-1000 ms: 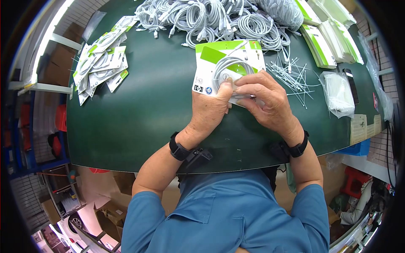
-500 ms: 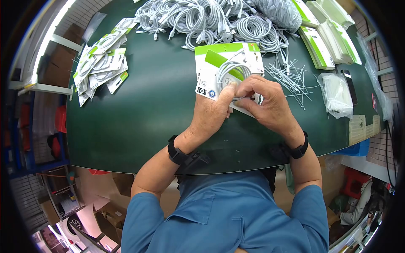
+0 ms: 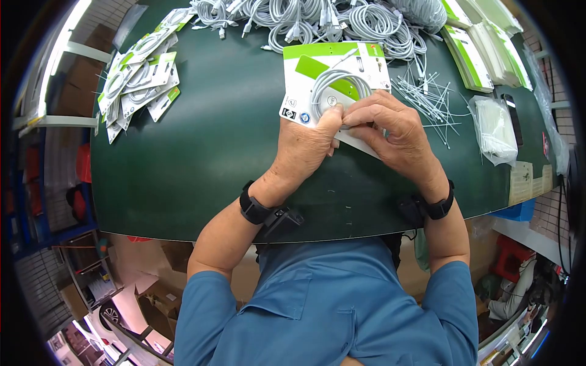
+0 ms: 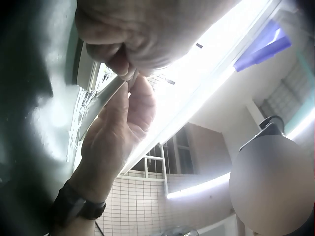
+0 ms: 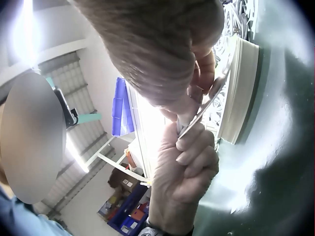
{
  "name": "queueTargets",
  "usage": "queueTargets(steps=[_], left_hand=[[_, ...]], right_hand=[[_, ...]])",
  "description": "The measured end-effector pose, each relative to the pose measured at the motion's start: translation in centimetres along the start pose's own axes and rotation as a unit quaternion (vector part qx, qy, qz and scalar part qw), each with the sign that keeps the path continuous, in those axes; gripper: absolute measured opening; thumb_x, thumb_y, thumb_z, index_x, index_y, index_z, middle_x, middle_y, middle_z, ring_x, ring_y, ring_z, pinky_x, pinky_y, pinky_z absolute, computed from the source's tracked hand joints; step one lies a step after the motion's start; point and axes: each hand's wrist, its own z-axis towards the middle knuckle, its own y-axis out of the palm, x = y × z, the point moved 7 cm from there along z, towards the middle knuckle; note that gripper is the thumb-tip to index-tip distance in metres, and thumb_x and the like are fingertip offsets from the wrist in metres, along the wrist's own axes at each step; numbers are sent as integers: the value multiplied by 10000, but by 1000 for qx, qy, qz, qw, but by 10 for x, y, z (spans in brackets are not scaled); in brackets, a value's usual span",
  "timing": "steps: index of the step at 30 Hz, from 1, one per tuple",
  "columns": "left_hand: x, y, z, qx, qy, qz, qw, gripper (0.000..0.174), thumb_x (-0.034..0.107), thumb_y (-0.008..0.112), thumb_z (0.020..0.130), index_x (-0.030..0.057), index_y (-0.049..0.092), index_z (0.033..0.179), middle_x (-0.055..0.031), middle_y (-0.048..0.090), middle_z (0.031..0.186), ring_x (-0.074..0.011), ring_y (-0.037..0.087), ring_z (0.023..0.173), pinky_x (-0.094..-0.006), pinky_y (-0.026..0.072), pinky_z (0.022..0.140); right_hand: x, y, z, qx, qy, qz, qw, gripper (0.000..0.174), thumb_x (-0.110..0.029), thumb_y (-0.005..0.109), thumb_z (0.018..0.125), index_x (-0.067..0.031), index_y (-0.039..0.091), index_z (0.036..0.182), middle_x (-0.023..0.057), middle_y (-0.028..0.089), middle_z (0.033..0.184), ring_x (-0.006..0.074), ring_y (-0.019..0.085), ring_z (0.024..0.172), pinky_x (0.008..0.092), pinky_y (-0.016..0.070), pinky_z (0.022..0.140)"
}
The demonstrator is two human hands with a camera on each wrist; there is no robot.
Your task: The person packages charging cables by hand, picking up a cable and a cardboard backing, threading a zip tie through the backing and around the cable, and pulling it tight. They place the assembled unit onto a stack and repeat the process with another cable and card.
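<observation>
My left hand [image 3: 303, 143] grips a white-and-green printed card [image 3: 296, 110], thumb on its front over the cable and fingers behind. On the card's face lies a coiled light-grey cable [image 3: 323, 82]. At the coil's lower right, my right hand [image 3: 400, 134] pinches with thumb and forefinger beside the left thumb; its fingers hide the exact part, and I cannot tell whether a tie is there too. The right wrist view shows the card [image 5: 214, 96] edge-on between both hands. Behind it stands a stack of similar cards [image 5: 241, 91].
Many grey cables [image 3: 293, 15] are heaped along the back. Carded cables [image 3: 140, 79] are piled at left. Loose white ties [image 3: 430, 104] lie right of the hands, near a bag of ties [image 3: 494, 131], a phone [image 3: 513, 119] and more card stacks [image 3: 467, 58].
The right fingers have drawn in from a wider spread to a tight pinch at the coil's lower right. The left hand keeps its grip on the card. The head view has shifted slightly.
</observation>
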Motion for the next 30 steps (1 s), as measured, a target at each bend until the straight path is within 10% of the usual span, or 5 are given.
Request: queueTargets(steps=[13, 24, 30], left_hand=[[2, -5, 5, 8, 7, -17, 1000, 387, 98, 694, 991, 3, 576, 1347, -54, 669, 1007, -48, 558, 586, -202, 430, 406], [20, -27, 10, 51, 27, -35, 998, 339, 60, 705, 963, -26, 604, 1274, -58, 659, 938, -51, 538, 533, -212, 450, 409], [19, -31, 13, 61, 32, -38, 997, 350, 65, 714, 963, -19, 596, 1281, -57, 663, 943, -57, 540, 535, -218, 444, 405]], right_hand=[[-16, -38, 3, 103, -61, -77, 990, 306, 18, 850, 809, -63, 754, 1089, 97, 736, 1110, 233, 728, 964, 332, 597, 810], [89, -128, -38, 88, 286, -169, 939, 126, -70, 792, 925, 27, 772, 1003, 44, 759, 859, 81, 650, 746, 258, 530, 696], [100, -109, -41, -12, 293, -294, 910, 268, -203, 884, 768, -42, 804, 967, 157, 760, 967, 335, 735, 890, 434, 578, 853]])
